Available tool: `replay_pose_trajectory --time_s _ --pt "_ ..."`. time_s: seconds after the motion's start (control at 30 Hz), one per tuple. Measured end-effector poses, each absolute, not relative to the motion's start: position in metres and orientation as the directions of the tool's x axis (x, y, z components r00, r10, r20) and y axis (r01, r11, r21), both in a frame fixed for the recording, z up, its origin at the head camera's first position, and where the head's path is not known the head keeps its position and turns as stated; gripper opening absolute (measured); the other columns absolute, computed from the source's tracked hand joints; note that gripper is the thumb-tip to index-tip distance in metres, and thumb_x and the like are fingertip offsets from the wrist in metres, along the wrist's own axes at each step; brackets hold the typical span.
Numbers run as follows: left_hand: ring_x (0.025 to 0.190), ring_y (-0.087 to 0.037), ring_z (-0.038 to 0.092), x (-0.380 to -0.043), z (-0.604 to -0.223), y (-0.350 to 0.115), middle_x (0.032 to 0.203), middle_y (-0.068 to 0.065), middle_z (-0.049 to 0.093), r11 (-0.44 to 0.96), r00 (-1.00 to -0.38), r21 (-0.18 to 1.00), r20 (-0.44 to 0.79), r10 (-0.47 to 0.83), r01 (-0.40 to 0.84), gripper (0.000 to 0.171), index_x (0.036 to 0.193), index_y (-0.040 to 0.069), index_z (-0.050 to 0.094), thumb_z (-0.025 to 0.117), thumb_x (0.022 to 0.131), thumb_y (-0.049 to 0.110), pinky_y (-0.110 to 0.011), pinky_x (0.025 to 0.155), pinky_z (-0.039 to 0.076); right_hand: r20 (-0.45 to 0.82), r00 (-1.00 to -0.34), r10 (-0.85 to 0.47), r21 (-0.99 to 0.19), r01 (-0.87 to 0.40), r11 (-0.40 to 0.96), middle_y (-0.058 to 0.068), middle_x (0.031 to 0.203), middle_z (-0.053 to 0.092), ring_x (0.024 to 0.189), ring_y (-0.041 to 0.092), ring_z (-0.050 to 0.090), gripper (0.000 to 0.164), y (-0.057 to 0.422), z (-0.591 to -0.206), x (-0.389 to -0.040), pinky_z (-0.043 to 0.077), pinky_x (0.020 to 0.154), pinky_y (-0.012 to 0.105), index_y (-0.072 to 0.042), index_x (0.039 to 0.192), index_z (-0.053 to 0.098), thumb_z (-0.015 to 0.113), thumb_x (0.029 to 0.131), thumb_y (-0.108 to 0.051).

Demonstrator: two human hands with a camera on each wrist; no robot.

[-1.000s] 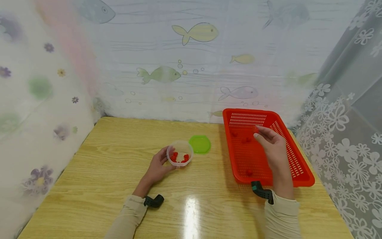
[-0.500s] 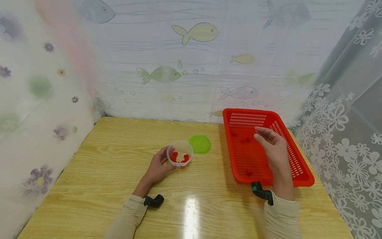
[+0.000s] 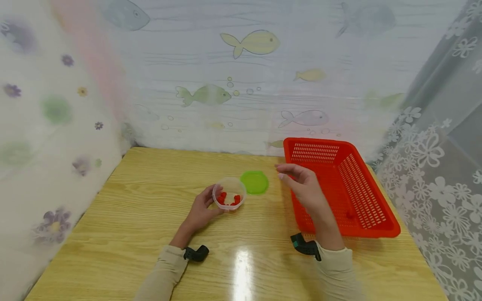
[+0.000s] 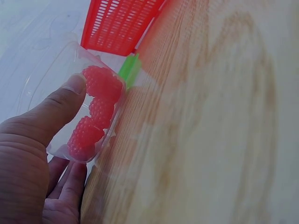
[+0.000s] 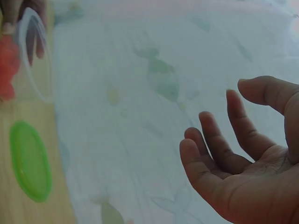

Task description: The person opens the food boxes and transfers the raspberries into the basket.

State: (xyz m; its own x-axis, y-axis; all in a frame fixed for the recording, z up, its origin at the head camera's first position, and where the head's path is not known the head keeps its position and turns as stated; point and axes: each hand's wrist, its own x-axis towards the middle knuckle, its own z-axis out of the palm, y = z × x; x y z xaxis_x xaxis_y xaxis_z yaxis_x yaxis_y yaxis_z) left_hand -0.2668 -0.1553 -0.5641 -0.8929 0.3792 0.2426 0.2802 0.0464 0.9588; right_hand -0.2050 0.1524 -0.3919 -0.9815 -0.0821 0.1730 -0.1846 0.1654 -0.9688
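Observation:
My left hand (image 3: 201, 209) grips a clear plastic tub (image 3: 230, 182) from its left side, thumb and fingers on its wall. Inside, several raspberries (image 4: 99, 108) show through the plastic, gathered at the near end in the left wrist view. My right hand (image 3: 303, 186) is raised over the left rim of the red basket (image 3: 361, 156). Its fingers are loosely bent in the right wrist view, and nothing shows between them. A raspberry (image 3: 349, 214) lies in the basket; part of the basket's floor is hidden by my right hand and forearm.
A green lid (image 3: 254, 182) lies flat on the wooden table (image 3: 169, 175), just behind the tub and left of the basket. A fish-patterned curtain (image 3: 207, 125) hangs along the table's back edge, with a lace curtain (image 3: 425, 154) on the right.
From inside the basket, my right hand has moved left to its rim. A raspberry at its fingertips a second ago no longer shows there. The left hand stays on the tub.

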Motion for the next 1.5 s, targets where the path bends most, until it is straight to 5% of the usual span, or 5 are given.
replay_pose_trajectory --time_s 0.33,0.6,0.83,1.1,1.5 --pt "0.138 -0.038 0.049 -0.267 -0.562 -0.156 0.148 -0.022 0.051 0.056 -0.896 0.958 0.241 0.373 0.281 0.081 0.152 0.0 0.042 0.084 0.082 0.001 -0.028 0.111 0.046 0.17 -0.975 -0.144 -0.979 -0.184 0.088 0.021 0.138 0.059 0.126 0.038 0.059 0.02 0.07 -0.437 -0.23 0.053 0.105 0.037 0.006 0.115 0.068 0.063 0.1 -0.007" --pt "0.139 -0.037 0.049 -0.268 -0.563 -0.154 0.149 -0.021 0.051 0.059 -0.898 0.961 0.23 0.375 0.271 0.081 0.152 0.0 0.041 0.084 0.082 0.001 -0.039 0.112 0.044 0.183 -0.98 -0.083 -0.953 -0.198 0.229 0.02 0.143 0.055 0.14 0.035 0.046 0.021 0.048 -0.473 -0.243 0.036 0.116 0.06 0.004 0.112 0.071 0.067 0.099 -0.012" --pt "0.139 -0.036 0.049 -0.268 -0.564 -0.155 0.151 -0.02 0.049 0.064 -0.896 0.962 0.223 0.385 0.266 0.08 0.154 0.003 0.04 0.082 0.085 0.003 -0.04 0.111 0.046 0.212 -0.965 -0.151 -0.853 -0.259 0.454 0.028 0.138 0.058 0.139 0.04 0.046 0.017 0.038 -0.481 -0.248 0.043 0.11 0.061 0.003 0.105 0.076 0.072 0.094 -0.009" --pt "0.137 -0.041 0.049 -0.268 -0.565 -0.155 0.151 -0.025 0.048 0.053 -0.887 0.955 0.25 0.389 0.292 0.081 0.154 0.0 0.038 0.08 0.086 0.0 -0.032 0.108 0.049 0.216 -0.969 -0.118 -0.837 -0.246 0.489 0.03 0.141 0.054 0.138 0.043 0.043 0.015 0.033 -0.484 -0.25 0.038 0.113 0.062 0.004 0.103 0.076 0.073 0.091 -0.006" --pt "0.139 -0.035 0.049 -0.266 -0.56 -0.153 0.149 -0.021 0.051 0.067 -0.909 0.969 0.197 0.367 0.237 0.082 0.153 0.002 0.041 0.083 0.083 0.001 -0.041 0.113 0.043 0.152 -0.985 -0.084 -0.838 -0.173 0.518 0.023 0.145 0.053 0.138 0.044 0.036 0.014 0.035 -0.49 -0.255 0.036 0.112 0.062 0.0 0.104 0.076 0.074 0.092 -0.007"
